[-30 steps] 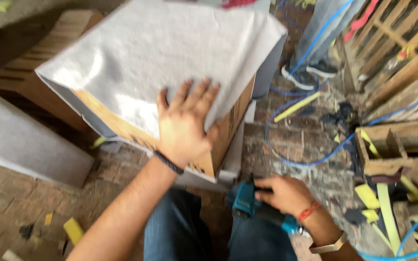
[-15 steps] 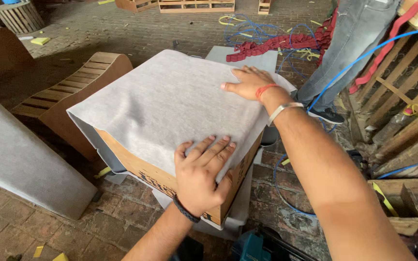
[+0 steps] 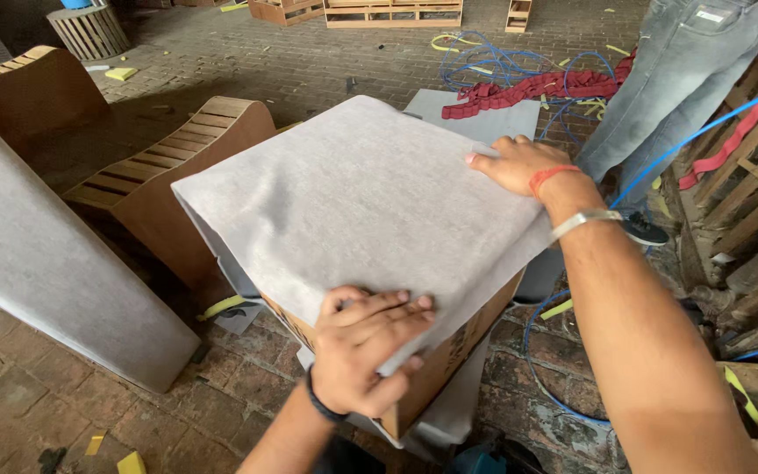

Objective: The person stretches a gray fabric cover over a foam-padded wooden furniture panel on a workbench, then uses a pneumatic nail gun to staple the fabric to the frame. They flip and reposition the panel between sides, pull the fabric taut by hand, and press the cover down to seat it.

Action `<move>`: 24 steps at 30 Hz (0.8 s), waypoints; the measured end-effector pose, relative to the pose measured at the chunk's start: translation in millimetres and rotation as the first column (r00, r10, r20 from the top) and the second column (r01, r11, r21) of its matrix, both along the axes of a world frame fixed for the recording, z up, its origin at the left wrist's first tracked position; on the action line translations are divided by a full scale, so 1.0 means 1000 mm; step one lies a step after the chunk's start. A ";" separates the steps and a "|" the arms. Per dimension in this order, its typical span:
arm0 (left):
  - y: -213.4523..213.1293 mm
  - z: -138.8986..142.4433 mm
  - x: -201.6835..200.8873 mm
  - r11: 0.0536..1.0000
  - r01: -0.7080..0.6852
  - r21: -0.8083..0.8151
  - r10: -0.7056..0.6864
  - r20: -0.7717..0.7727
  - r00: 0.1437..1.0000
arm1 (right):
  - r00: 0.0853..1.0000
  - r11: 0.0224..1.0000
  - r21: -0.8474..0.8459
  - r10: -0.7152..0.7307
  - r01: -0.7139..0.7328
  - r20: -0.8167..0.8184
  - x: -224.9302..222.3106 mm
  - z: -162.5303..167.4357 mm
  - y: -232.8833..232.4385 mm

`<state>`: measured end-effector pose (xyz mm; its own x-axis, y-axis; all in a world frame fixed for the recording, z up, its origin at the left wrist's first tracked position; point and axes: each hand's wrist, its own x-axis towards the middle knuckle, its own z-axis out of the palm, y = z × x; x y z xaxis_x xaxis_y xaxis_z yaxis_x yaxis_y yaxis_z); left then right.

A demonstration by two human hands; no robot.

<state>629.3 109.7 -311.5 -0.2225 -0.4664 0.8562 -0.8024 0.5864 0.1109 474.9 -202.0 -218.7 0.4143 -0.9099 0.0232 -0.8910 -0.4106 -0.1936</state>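
Grey fabric sheet (image 3: 353, 202): draped flat over the top of the box, its edges hanging past the near and left sides.
Box (image 3: 449, 364): a brown wooden frame on the brick floor (image 3: 63, 412), mostly hidden; only the near corner shows under the cloth.
Curved slatted piece (image 3: 177, 167): just behind the box on the left, apart from both hands.
Standing person's jeans (image 3: 668, 88): beyond the far right corner, near a blue hose (image 3: 563, 386).
Right hand (image 3: 519, 164): flat and spread on the far right edge of the sheet, pressing, not gripping.
Left hand (image 3: 366, 347): curled over the near corner, fingers pinching the cloth down against the edge.
Risk: I'd say the sheet could skew or wrinkle if one hand eases off, since the far left corner is held by nothing.
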 end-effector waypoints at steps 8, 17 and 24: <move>0.009 -0.009 0.155 0.804 0.481 0.349 -0.350 -0.376 0.858 | 0.993 0.991 -0.084 -0.104 0.109 0.065 -0.040 -0.026 0.080; 0.013 0.020 0.147 0.818 0.038 0.574 0.181 -0.320 0.930 | 0.962 0.972 -0.225 0.006 0.059 0.274 -0.058 -0.036 0.126; -0.011 0.048 0.090 0.571 -0.623 0.535 0.383 0.498 0.778 | 0.684 0.791 -0.612 0.433 0.024 0.587 -0.074 -0.093 0.153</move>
<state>719.3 98.3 -263.2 0.0498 -0.9733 0.2243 -0.9985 -0.0533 -0.0098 400.5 -49.0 -311.8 0.2450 -0.5300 0.8118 -0.4782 -0.7944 -0.3744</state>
